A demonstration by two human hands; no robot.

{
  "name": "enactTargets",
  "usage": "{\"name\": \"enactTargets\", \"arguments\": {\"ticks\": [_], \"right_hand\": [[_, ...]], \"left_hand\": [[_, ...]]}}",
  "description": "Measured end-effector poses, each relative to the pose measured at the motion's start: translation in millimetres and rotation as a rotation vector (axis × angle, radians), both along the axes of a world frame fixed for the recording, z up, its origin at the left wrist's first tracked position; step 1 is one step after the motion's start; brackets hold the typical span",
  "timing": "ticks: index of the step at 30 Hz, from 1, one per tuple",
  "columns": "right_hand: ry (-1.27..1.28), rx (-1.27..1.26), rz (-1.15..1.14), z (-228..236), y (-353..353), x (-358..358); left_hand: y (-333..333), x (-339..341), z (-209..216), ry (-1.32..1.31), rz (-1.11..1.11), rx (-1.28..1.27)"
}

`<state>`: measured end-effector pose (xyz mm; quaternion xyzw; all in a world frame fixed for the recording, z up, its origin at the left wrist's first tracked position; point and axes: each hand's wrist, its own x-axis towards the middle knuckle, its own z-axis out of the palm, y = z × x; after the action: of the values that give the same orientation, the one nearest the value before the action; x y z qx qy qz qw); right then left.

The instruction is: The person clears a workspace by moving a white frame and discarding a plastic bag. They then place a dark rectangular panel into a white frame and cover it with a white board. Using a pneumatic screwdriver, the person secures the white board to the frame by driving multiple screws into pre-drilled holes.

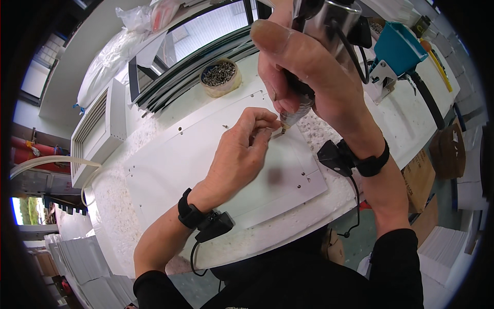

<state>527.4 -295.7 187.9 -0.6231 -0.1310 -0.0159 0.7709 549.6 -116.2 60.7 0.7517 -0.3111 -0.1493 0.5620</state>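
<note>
My right hand (324, 72) is wrapped round an upright screwdriver (297, 114), a powered one with a cable and a shiny metal body. Its tip points down at a small screw (283, 132) near the right part of a white panel (195, 170). Just left of the tip is my left hand (242, 149), fingers curled and pinched together; whatever they may hold is hidden. Small dark screws (180, 131) sit near the panel's corners and edges. One loose screw (225, 126) lies on the panel near my left knuckles.
Beyond the panel stands a round tub of screws (218, 74). Dark strips (193, 77) lie along the back. A louvred white frame (100, 131) leans at left, near a pale hose (56, 159). At right is a teal scoop-shaped container (399, 49). White foam (110, 216) covers the bench.
</note>
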Motion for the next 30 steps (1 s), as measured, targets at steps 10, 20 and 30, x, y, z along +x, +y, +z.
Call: {"name": "enactTargets", "arguments": {"ticks": [10,20,30], "right_hand": [[-0.621,-0.384,-0.175,-38.4,14.9,7.1],[-0.165,0.050,-0.173,13.4,1.9,-29.4],[-0.218,0.197,-0.083,-3.3,-12.0,-19.7]], "left_hand": [[5.5,-1.9,5.5,-0.273,-0.003,0.160],[63.7,28.9,33.2,-0.395,0.292,0.281],[59.1,35.3,30.5,-0.665,0.040,0.560]]}}
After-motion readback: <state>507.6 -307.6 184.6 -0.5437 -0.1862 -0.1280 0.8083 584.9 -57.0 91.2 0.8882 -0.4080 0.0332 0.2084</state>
